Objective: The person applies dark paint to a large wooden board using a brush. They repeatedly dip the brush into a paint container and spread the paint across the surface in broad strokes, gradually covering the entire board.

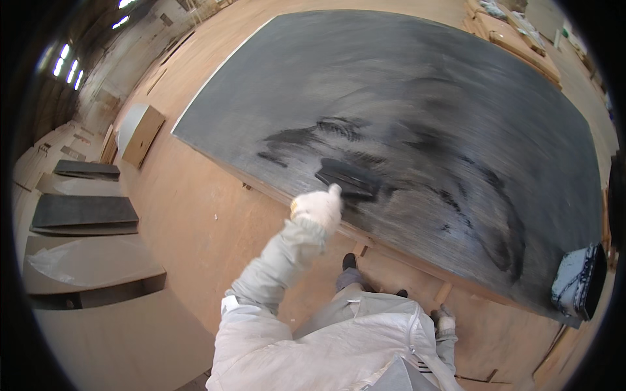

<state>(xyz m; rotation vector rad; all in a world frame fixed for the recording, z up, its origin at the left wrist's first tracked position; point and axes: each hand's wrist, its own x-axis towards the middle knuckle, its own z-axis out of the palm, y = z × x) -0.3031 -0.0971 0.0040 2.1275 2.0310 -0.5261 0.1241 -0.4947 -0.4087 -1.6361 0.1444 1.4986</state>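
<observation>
My left hand (317,207), in a white glove, is closed on a wide black brush (347,178), with the thumb uppermost. The brush is pressed to a large dark grey panel (261,78), close to its near edge. Black wet smears (450,189) curve across the panel around the brush and off to the right. My right hand (445,318), also gloved and dark at the fingertips, hangs low beside my body, away from the panel. Its fingers are too small and shadowed to make out. A pale tub (574,287) stained with black rests at the panel's near right corner.
Several boxy pieces with dark or tan tops, including a black-topped one (85,212), stand on the left. Another box (140,133) sits beyond the panel's left corner. Tan boards (515,45) are stacked at the far right. My shoe (349,261) is near the panel's front edge.
</observation>
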